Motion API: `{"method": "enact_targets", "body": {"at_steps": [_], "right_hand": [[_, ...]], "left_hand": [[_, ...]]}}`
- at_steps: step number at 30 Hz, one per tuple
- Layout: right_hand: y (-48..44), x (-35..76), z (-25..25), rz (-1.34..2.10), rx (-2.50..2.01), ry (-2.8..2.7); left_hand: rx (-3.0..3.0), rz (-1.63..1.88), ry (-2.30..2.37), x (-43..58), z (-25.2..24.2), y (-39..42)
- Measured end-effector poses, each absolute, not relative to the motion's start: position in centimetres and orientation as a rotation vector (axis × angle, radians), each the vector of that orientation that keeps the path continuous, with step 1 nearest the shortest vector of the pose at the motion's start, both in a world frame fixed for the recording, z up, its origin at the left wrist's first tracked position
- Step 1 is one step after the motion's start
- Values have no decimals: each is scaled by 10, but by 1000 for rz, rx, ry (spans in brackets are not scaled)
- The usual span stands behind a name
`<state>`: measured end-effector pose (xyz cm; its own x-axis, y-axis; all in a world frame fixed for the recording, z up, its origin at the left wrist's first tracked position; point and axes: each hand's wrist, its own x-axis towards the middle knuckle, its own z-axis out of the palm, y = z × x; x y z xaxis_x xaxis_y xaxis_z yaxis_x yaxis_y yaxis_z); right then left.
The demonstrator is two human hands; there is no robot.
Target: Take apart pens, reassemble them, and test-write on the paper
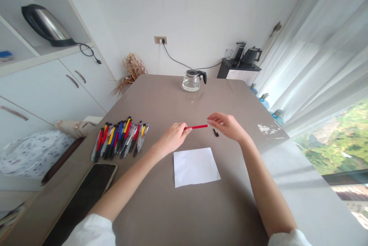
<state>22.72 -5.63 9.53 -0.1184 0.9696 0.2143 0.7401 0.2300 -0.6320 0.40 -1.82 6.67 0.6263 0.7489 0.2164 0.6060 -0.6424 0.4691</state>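
My left hand (174, 137) is closed around one end of a red pen barrel (198, 127), which lies almost level above the table and points right. Close to the barrel's free end is my right hand (225, 125), thumb and index fingertips drawn together; anything between them is too small to make out. Beneath that hand, small black pen parts (216, 133) lie on the table. A sheet of white paper (196, 167) rests below and between my arms. To the left is a pile of pens (120, 138) in red, yellow, blue, black and clear.
A dark phone-like slab (83, 204) lies at the table's left edge. A glass pot (191, 81) with a black handle stands at the table's far end. Cabinets (57, 89) line the left side; a white curtain (310, 46) hangs by the window on the right.
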Motion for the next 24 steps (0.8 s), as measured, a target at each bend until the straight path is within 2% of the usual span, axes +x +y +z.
{"method": "enact_targets", "body": {"at_steps": [5,15,24], "right_hand": [[-59,223,98,632,-1517,-2005],[-60,218,97,614,-1637,-2002],[-62,217,101,597,-1494,-2003]], "left_hand": [[2466,539,1076,4,64,-19],[2454,599,1050,6,62,-18],[2526,553,1020,5,65,-19]]}}
